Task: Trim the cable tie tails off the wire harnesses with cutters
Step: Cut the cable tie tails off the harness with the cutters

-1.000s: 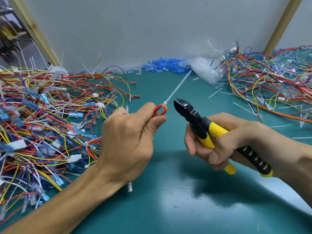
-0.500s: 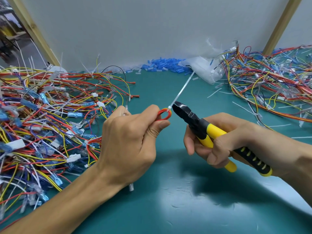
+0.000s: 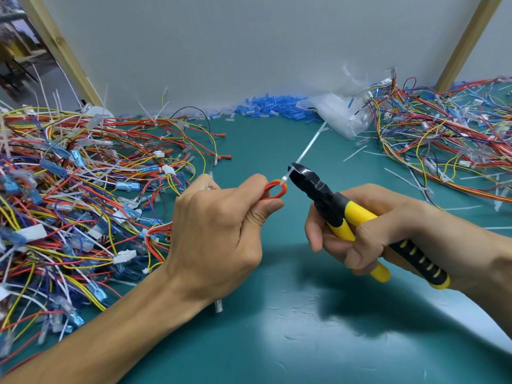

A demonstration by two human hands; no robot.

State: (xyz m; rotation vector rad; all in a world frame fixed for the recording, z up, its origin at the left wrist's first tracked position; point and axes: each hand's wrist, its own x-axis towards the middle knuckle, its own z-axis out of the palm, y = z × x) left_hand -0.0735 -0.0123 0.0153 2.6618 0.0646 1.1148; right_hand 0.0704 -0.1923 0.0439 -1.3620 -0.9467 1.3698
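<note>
My left hand grips a small loop of red and yellow harness wires, bound by a white cable tie whose head sits at the loop's top. The tie's long white tail sticks up and to the right. My right hand grips the yellow and black handles of the cutters. The black jaws sit on the tail right at the tie head.
A big heap of untrimmed harnesses fills the left of the green mat. Another heap of harnesses lies at the right. Blue terminal sleeves and a clear plastic bag lie along the back wall. Cut tails are scattered nearby.
The cutters have moved left and up to the tie, and their jaws now sit around the tail's base. My left hand has shifted slightly right with the loop.
</note>
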